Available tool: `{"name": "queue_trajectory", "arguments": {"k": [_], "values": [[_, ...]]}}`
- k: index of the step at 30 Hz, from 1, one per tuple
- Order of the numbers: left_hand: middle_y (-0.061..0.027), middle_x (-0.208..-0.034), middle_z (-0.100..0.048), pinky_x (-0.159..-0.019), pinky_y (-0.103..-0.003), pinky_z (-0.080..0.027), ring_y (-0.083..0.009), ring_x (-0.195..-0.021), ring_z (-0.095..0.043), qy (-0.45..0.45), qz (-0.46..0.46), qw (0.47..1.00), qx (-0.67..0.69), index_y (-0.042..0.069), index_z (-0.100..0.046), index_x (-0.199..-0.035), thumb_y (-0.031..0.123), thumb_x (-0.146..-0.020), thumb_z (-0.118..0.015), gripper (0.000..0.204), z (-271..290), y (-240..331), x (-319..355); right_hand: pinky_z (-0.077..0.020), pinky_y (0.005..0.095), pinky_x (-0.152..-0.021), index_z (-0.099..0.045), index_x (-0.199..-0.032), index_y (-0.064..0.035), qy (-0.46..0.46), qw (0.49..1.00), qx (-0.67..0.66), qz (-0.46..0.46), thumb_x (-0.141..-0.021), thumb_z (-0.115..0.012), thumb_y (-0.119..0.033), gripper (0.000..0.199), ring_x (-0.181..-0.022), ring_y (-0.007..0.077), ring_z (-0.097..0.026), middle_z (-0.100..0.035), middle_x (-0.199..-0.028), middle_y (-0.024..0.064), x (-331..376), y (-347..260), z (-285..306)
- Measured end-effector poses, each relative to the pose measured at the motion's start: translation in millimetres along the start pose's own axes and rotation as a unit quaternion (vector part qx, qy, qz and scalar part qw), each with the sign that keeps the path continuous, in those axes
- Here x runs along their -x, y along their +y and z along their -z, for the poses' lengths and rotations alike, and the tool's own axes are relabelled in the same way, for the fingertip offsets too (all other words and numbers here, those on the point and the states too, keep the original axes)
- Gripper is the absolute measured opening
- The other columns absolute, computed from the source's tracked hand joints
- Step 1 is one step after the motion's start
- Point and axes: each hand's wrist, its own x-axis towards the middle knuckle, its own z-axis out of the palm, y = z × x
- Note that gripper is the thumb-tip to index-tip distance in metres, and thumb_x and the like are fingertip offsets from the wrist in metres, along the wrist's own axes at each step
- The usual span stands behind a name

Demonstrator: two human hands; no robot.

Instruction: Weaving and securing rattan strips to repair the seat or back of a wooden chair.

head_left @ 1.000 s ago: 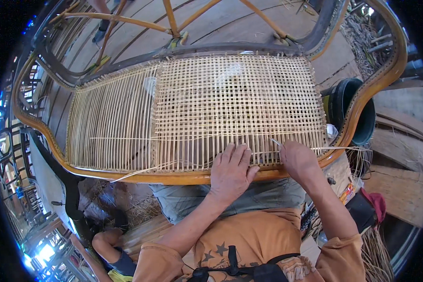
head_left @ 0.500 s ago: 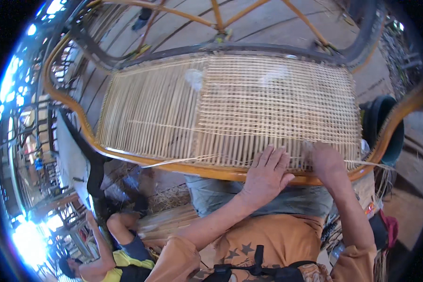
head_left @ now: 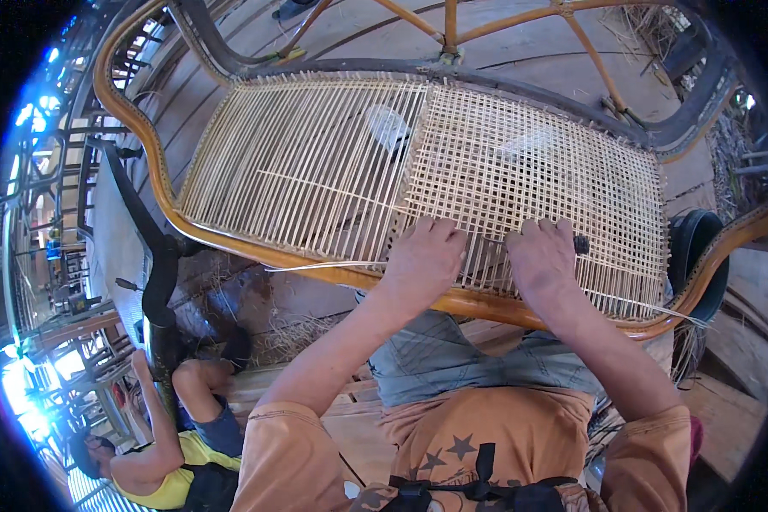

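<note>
Cane panel was strung inside the wooden frame. Right section was cross-woven, save a strip along the frame's near edge; left section was crossed by one strand only. Black-handled tool was clasped by right hand; grip of left hand couldn't be told.

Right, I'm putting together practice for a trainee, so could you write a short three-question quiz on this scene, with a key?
1. Multiple choice: which half of the cane panel shows the close woven grid?
A) Left
B) Right
C) Neither
2. True or false: the left hand is inside the bucket.
3. Short answer: which of the person's hands is nearer the dark handle end?

Key:
1. B.
2. False; it is at the near side of the cane panel.
3. The right hand.
</note>
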Motion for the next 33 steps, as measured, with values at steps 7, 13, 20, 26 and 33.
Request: {"name": "queue_trajectory", "arguments": {"k": [7, 13, 20, 26, 33], "values": [[-0.0106, -0.105, -0.052, -0.085, -0.040, -0.046, -0.0272, -0.101, -0.050, -0.011, 0.067, 0.998, -0.013, 0.005, -0.059, -0.108, 0.026, -0.080, -0.061, 0.036, 0.0, 15.5, 4.7, -0.0363, 0.0362, -0.083, -0.066, -0.079, -0.0120, -0.025, 0.997, 0.052, 0.044, -0.076, -0.058, -0.010, 0.010, -0.089, 0.0217, -0.056, -0.060, -0.082, 0.0070, -12.3, 3.4, 16.6], [-0.0129, -0.111, -0.049, -0.090, -0.043, -0.041, -0.0295, -0.106, -0.046, -0.045, 0.098, 0.994, -0.010, 0.003, -0.057, -0.115, 0.028, -0.081, -0.061, 0.042, -2.4, 20.5, 1.6, -0.0370, 0.0363, -0.083, -0.066, -0.079, -0.0112, -0.070, 0.992, 0.086, 0.064, -0.075, -0.058, -0.010, 0.009, -0.086, 0.0224, -0.058, -0.061, -0.083, 0.0068, -25.4, -6.9, 13.1], [-0.0150, -0.113, -0.049, -0.092, -0.045, -0.040, -0.0309, -0.108, -0.046, 0.061, 0.106, 0.992, -0.025, 0.002, -0.055, -0.112, 0.029, -0.081, -0.062, 0.042, -15.6, 24.7, 10.9, -0.0375, 0.0448, -0.090, -0.066, -0.082, -0.0082, -0.051, 0.998, -0.012, 0.021, -0.079, -0.054, -0.012, 0.012, -0.091, 0.0287, -0.059, -0.062, -0.085, 0.0112, -21.5, 1.7, 7.3], [-0.0126, -0.100, -0.056, -0.090, -0.043, -0.041, -0.0315, -0.098, -0.053, 0.121, 0.046, 0.982, -0.138, 0.003, -0.058, -0.102, 0.022, -0.079, -0.064, 0.030, 25.3, -45.4, 9.1, -0.0375, 0.0415, -0.087, -0.067, -0.081, -0.0111, -0.049, 0.999, 0.013, 0.006, -0.077, -0.056, -0.010, 0.011, -0.092, 0.0241, -0.058, -0.062, -0.085, 0.0081, -21.1, -18.4, 7.1], [-0.0088, -0.079, -0.061, -0.075, -0.042, -0.047, -0.0267, -0.079, -0.062, 0.011, 0.126, 0.987, -0.099, 0.007, -0.060, -0.081, 0.028, -0.081, -0.063, 0.021, 20.6, -71.7, 1.4, -0.0355, 0.0370, -0.084, -0.067, -0.079, -0.0149, -0.059, 0.991, 0.103, 0.065, -0.076, -0.058, -0.012, 0.010, -0.088, 0.0216, -0.057, -0.062, -0.083, 0.0046, -45.7, -25.2, 9.8]]}}
